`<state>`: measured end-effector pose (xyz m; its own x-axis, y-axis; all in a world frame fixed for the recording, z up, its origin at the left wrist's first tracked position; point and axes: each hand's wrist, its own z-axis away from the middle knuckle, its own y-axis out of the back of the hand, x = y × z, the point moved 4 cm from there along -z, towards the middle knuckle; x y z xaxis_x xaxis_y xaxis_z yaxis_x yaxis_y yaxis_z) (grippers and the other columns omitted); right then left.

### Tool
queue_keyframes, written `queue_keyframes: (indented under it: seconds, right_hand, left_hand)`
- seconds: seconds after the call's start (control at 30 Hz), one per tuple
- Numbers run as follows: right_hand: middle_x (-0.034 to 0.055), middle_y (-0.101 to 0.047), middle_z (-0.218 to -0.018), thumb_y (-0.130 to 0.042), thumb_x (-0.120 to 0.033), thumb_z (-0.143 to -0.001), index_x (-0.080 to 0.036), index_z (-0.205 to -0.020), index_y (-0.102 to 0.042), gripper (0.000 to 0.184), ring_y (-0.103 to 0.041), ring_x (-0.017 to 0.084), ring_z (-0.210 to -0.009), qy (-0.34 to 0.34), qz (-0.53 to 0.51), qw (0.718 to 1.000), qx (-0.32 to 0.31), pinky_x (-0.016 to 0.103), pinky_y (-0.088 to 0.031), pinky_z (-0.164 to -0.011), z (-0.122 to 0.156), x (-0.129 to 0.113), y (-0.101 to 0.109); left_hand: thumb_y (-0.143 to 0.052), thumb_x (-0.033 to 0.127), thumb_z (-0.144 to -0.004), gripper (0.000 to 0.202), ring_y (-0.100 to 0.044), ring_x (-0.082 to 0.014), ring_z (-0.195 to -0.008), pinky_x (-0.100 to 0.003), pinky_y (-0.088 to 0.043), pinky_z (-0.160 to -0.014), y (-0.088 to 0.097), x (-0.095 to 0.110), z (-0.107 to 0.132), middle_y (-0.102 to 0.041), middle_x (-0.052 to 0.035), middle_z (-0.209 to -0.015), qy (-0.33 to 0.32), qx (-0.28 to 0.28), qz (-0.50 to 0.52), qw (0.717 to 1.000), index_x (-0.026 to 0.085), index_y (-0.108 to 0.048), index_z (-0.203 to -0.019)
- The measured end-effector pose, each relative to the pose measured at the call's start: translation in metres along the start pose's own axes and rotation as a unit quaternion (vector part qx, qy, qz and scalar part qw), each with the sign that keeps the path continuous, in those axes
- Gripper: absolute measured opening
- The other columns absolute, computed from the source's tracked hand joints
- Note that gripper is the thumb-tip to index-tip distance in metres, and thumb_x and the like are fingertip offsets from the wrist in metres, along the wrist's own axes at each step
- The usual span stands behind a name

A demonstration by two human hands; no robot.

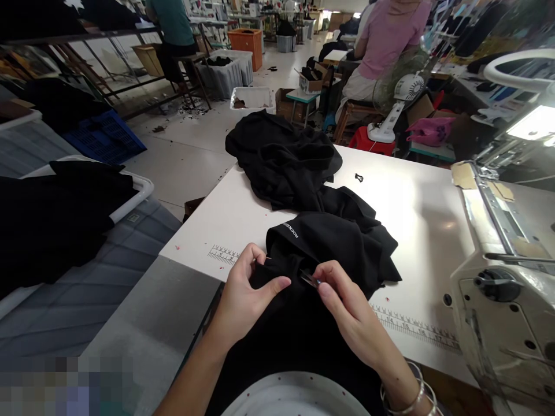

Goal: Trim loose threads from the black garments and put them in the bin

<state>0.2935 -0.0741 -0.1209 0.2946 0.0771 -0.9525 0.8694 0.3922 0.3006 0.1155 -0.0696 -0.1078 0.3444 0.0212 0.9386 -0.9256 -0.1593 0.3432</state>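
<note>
A black garment [329, 242] with small white lettering lies bunched on the white table [416, 214] and hangs over its near edge into my lap. My left hand [247, 289] pinches a fold of this cloth, thumb on top. My right hand [342, 300] is closed on a small metal tool [310, 279], apparently thread snips, with its tip against the same fold. A second heap of black cloth [281, 156] lies further back on the table, touching the garment.
A sewing machine [503, 260] with a lit lamp stands at the right. A printed ruler [411, 326] runs along the table's front edge. More black cloth [52, 214] fills a bin at the left. Two people sit at stations behind, among crates and a fan.
</note>
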Motion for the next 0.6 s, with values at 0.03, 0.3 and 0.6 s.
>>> queue_keyframes:
  seconds: [0.03,0.3,0.6]
  right_hand:
    - [-0.0008,-0.050,-0.076,-0.041,-0.033,-0.096,-0.021,-0.094,-0.049,0.015,-0.047,0.013,-0.066,0.002,0.001,1.000,0.000,0.024,-0.037,-0.058,-0.001,0.000,-0.001]
    - [-0.0007,-0.051,-0.069,-0.048,-0.033,-0.092,-0.019,-0.087,-0.055,0.016,-0.046,0.012,-0.061,0.038,-0.023,0.999,0.013,0.024,-0.035,-0.052,-0.009,-0.001,-0.008]
    - [-0.0022,-0.050,-0.066,-0.050,-0.030,-0.092,-0.018,-0.079,-0.055,0.018,-0.042,0.010,-0.056,0.046,-0.036,0.998,0.021,0.024,-0.031,-0.051,-0.011,-0.005,-0.007]
  left_hand:
    - [-0.065,0.031,-0.067,0.035,-0.037,-0.0100,-0.057,-0.021,-0.034,-0.053,0.000,0.000,0.000,-0.032,0.0058,-0.062,0.000,-0.002,-0.001,1.000,0.021,-0.031,-0.068]
    - [-0.065,0.029,-0.066,0.034,-0.032,-0.0093,-0.055,-0.021,-0.030,-0.050,-0.001,0.003,-0.001,-0.030,0.0062,-0.061,-0.007,-0.022,0.006,1.000,0.021,-0.032,-0.067]
    - [-0.064,0.029,-0.068,0.033,-0.033,-0.0092,-0.055,-0.020,-0.030,-0.051,-0.003,0.004,0.003,-0.030,0.0065,-0.062,0.000,-0.043,0.003,0.999,0.021,-0.032,-0.069]
